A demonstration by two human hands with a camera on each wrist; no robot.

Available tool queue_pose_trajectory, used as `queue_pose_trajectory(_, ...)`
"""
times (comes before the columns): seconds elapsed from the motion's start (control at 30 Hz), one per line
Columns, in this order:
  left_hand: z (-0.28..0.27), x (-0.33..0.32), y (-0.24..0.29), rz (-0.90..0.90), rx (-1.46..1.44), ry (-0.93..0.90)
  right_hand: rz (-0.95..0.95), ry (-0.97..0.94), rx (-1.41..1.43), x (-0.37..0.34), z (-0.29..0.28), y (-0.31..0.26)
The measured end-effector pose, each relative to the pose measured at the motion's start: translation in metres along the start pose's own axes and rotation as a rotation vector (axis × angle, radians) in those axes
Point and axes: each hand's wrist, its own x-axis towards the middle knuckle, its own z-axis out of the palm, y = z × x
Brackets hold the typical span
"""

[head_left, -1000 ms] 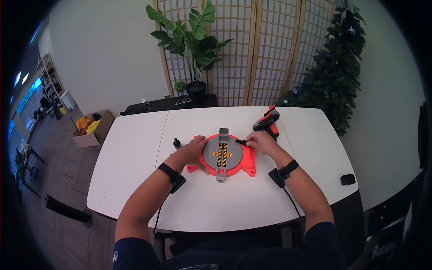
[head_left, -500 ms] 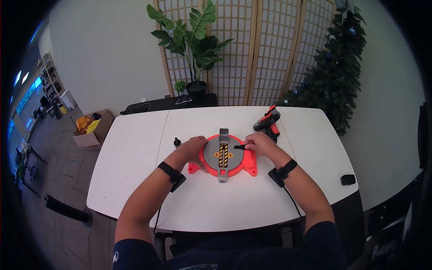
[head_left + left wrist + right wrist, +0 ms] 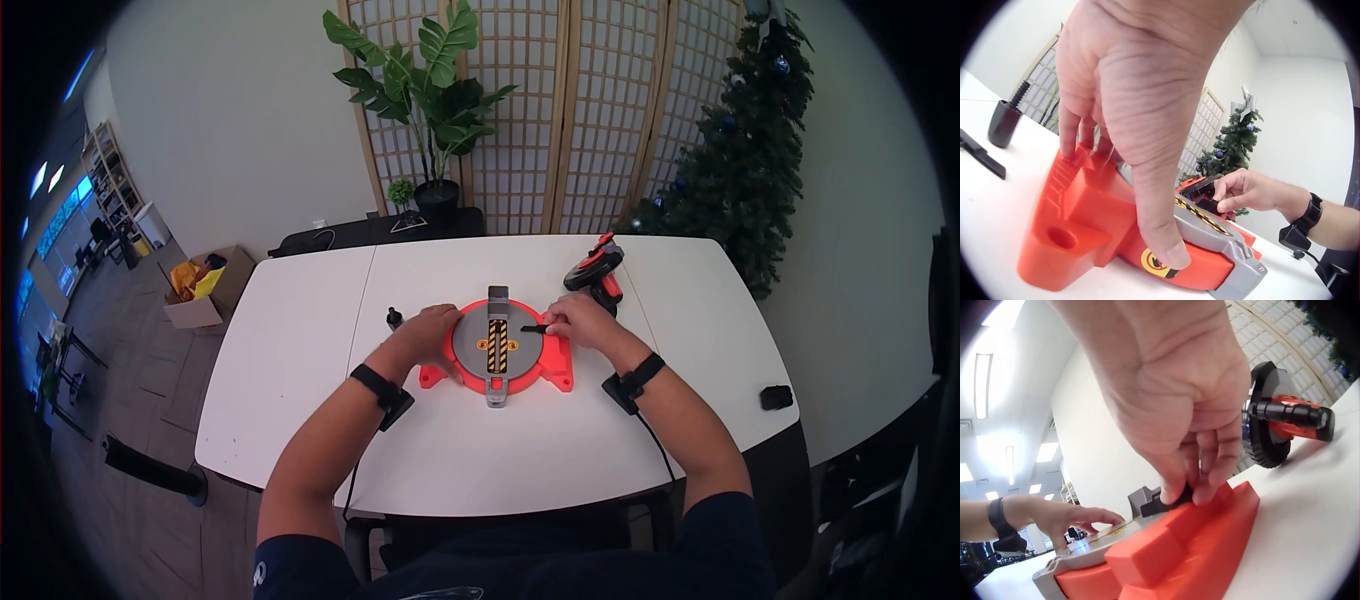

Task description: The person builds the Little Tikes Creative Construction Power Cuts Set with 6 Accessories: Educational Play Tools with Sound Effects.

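Observation:
A round orange-red base (image 3: 556, 366) with a grey disc (image 3: 467, 343) and a black-and-yellow striped strip (image 3: 497, 347) lies on the white table. My left hand (image 3: 428, 335) grips its left side; in the left wrist view the thumb lies along the orange side wall (image 3: 1204, 269) and the fingers reach over the far side. Between thumb and fingertips, my right hand (image 3: 583, 322) pinches a small black piece (image 3: 533, 328) over the right part of the disc. The right wrist view shows this black piece (image 3: 1159, 504) close above the orange part (image 3: 1166, 550).
A black and orange wheeled toy (image 3: 595, 268) stands behind my right hand. Left of the base is a black cylinder with a threaded rod (image 3: 1005, 125), and a flat black piece (image 3: 984, 156) lies near it. A small black object (image 3: 776, 398) rests at the table's right edge.
Since a second ago the black piece has swung from slanting to nearly level and shifted slightly down over the disc. The base has moved a little to the right. Both hands keep their hold.

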Motion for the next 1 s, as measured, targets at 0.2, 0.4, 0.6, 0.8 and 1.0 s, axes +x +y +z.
queue_pose_trajectory(0.2,-0.001,-0.003,0.003,-0.022,0.003,0.003,0.054,0.017,-0.002,-0.005,0.002,-0.006)
queue_pose_trajectory(0.4,0.001,-0.002,0.000,-0.034,-0.008,0.006,0.091,-0.024,-0.056,-0.003,0.000,-0.011)
queue_pose_trajectory(0.6,0.004,-0.004,0.000,-0.021,0.038,0.022,0.080,-0.050,-0.123,-0.002,-0.001,-0.014)
queue_pose_trajectory(0.8,0.007,-0.006,0.000,-0.027,0.063,0.025,0.129,-0.041,-0.148,-0.004,0.001,-0.021)
queue_pose_trajectory(1.0,0.015,-0.003,-0.008,0.001,0.085,0.071,0.118,-0.004,-0.219,-0.006,0.002,-0.027)
